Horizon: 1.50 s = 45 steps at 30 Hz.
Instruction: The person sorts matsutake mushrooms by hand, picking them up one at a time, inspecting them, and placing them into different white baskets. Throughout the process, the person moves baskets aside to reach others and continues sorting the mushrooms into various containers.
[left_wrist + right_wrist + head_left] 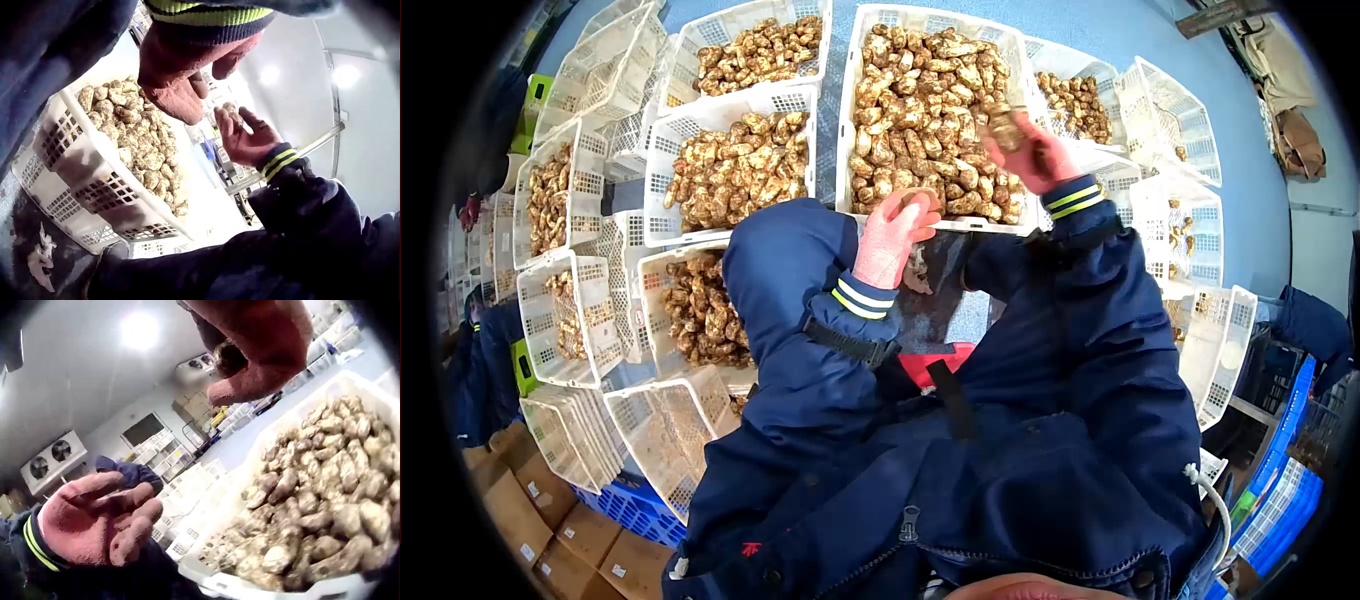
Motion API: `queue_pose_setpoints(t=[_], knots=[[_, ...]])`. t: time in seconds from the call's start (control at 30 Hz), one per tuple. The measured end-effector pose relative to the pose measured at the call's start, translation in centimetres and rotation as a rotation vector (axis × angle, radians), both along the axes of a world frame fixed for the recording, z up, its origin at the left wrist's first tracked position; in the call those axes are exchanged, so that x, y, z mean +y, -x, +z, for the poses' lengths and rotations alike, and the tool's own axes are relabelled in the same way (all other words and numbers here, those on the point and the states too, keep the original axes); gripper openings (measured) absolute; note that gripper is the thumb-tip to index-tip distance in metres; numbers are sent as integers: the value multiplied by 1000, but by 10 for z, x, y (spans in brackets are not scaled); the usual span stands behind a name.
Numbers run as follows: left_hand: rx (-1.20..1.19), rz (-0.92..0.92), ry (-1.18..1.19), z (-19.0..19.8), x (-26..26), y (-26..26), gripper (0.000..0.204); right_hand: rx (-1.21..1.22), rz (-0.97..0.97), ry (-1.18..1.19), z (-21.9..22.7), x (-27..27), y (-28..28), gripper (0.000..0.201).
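Observation:
Both hands wear pinkish-red gloves. My right hand (1042, 158) grips a stubby brown mushroom (1003, 128) above the right side of a large white crate (846, 130). The right wrist view shows that mushroom (230, 359) between thumb and fingers, partly hidden by the glove. Heaped in the crate are brown-and-cream mushrooms (925, 120). My left hand (890, 240) hovers at the crate's near edge. In the right wrist view the left hand (94, 522) has its palm turned up, fingers loosely bent and nothing in it.
More white crates of mushrooms (740, 165) stand to the left, with another crate (1080, 60) on the right. Perforated baskets (670, 430) line both sides. Cardboard boxes (560, 530) are stacked at lower left. A scrap (42, 259) lies on the dark surface below the crate.

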<state>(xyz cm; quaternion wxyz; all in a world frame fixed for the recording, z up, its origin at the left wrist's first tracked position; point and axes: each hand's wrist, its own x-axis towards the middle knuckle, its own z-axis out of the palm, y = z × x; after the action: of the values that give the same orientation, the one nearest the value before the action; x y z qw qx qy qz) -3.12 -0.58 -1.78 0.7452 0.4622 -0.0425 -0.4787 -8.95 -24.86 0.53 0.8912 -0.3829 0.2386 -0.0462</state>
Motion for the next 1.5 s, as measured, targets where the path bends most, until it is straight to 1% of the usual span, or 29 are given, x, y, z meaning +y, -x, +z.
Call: queue_pose_setpoints(t=[0.03, 0.1, 0.17, 0.2, 0.23, 0.3, 0.37, 0.43, 0.47, 0.5, 0.53, 0.57, 0.63, 0.67, 0.7, 0.77, 0.8, 0.87, 0.97, 1.03, 1.1, 1.13, 1.17, 1.27, 1.33, 1.37, 1.43, 1.47, 1.5], knots=[[9, 10, 10, -1, 1, 0, 35, 74, 44, 137, 10, -23, 12, 36], [24, 28, 71, -8, 3, 0, 34, 150, -93, 400, 36, -63, 45, 40], [9, 21, 54, -2, 2, 0, 33, 372, -62, 665, 61, -103, 97, 37], [28, 21, 36, -1, 1, 0, 32, 651, 158, 897, 77, -118, 122, 34], [-3, 9, 16, 3, 1, 1, 31, 977, 329, 973, 47, -174, 171, 39], [-1, -17, 73, 4, 2, 1, 30, 1418, 722, 1634, 36, -175, 235, 44], [0, 3, 39, 2, 0, 2, 29, 1480, 789, 1454, 50, -160, 251, 57], [12, 7, 34, 5, 0, 3, 28, 1095, 505, 1649, 38, -159, 236, 49], [-14, -5, -12, 2, -1, 4, 28, 835, 320, 1471, 23, -155, 215, 44], [-22, -13, -20, 1, -1, 4, 28, 894, 426, 1515, 74, -90, 148, 40], [-10, -9, -22, -1, -1, 4, 28, 536, 416, 1579, 47, -93, 125, 36], [3, 0, -22, 0, -1, 4, 27, 329, 326, 1410, -3, -102, 101, 34], [-5, 25, 49, -5, 1, 4, 29, 493, 554, 1277, 17, -33, 30, 34], [3, 28, 48, -8, 0, 4, 29, 439, 676, 1419, -1, -19, 5, 40], [8, 38, 39, -9, 0, 5, 30, 370, 677, 1460, -72, -30, -11, 44], [-20, 16, 14, -4, 1, 3, 31, 638, 790, 1793, -70, 19, -38, 44], [-51, 44, 105, -5, 2, 3, 33, 630, 815, 1854, -77, 30, -43, 42], [8, 49, 44, -2, -1, 3, 33, 601, 820, 1960, -86, 42, -48, 36], [43, 0, 42, -5, -4, 2, 31, 619, 696, 1806, -85, 41, -46, 29], [29, 31, 58, -5, -4, 3, 28, 638, 580, 1826, -75, 37, -46, 27], [-18, 69, 42, -2, -1, 1, 27, 526, 501, 1598, -75, 21, -45, 33], [-25, 104, 50, -4, 1, 2, 29, 403, 455, 1182, -76, 11, -40, 38], [-31, 138, 59, -1, 2, 1, 31, 309, 328, 754, -54, 22, -30, 39], [-23, 201, 59, -5, 0, -1, 36, 152, 373, 342, -5, 37, -4, 46], [-19, 254, 64, -1, -3, 1, 41, -90, 414, 18, -10, 42, 11, 48], [-13, 288, 105, 0, -4, 4, 43, -97, 423, 21, 15, 63, 15, 49], [58, 237, 273, -2, -4, 3, 38, -81, 489, 24, 4, 67, 25, 49], [42, 198, 271, 1, -5, 2, 37, -168, 568, -16, 5, 72, 24, 49], [6, 223, 219, 4, -4, 4, 37, -99, 558, 57, 22, 82, 25, 48]])
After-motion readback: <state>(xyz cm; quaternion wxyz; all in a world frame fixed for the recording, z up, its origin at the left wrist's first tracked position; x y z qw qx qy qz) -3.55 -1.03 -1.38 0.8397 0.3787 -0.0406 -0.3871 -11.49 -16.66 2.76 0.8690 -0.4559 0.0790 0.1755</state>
